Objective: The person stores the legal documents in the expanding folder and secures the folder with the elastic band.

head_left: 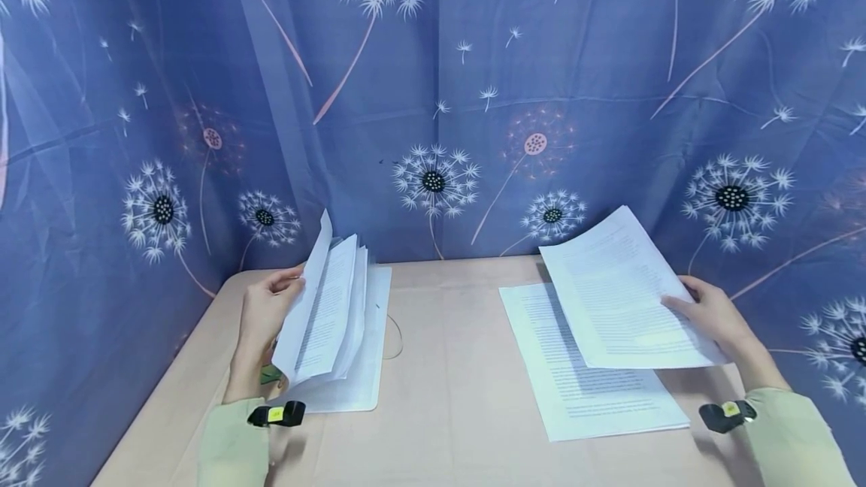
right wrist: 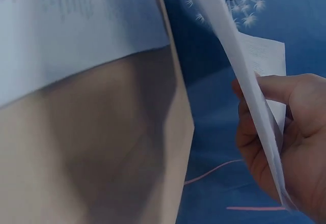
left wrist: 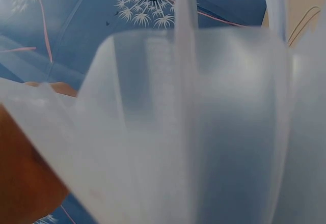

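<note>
On the left of the table, a document folder (head_left: 380,322) lies with its translucent sleeves and printed pages (head_left: 331,314) fanned upright. My left hand (head_left: 265,310) pinches the outermost white leaf (head_left: 304,314) between thumb and fingers. Close up in the left wrist view, the blurred translucent sleeves (left wrist: 153,147) stand apart from each other. At the right, my right hand (head_left: 713,314) grips the right edge of a stack of printed sheets (head_left: 622,291), thumb on top, and holds it tilted above the table. Under it lie more printed sheets (head_left: 602,400), partly covered.
A blue curtain (head_left: 433,96) with dandelion prints hangs behind and beside the beige table (head_left: 446,367). A thin cord loop (head_left: 399,340) lies beside the folder. Something small and green (head_left: 271,374) shows near the left wrist, mostly hidden.
</note>
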A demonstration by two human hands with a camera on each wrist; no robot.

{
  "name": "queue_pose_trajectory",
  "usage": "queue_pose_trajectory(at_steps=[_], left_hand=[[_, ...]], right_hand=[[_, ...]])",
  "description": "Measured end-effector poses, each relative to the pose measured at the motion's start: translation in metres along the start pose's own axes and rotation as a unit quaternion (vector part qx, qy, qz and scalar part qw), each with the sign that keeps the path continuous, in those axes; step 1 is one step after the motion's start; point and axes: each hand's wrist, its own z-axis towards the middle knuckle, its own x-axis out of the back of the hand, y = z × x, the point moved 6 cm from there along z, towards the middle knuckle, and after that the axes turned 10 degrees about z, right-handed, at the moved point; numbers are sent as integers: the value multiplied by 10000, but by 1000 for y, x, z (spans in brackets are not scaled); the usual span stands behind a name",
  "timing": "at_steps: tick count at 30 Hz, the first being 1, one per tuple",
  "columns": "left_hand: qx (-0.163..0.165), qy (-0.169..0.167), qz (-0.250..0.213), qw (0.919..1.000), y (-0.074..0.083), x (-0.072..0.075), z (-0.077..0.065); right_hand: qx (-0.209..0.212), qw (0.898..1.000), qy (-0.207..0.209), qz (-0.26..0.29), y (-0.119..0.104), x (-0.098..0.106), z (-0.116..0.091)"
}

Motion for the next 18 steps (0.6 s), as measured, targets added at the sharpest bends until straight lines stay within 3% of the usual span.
queue_pose_trajectory(at_steps=[18], left_hand=[[-2, 16, 36, 10000, 1, 0, 0]], right_hand=[[280, 9988, 195, 352, -46, -8, -3]])
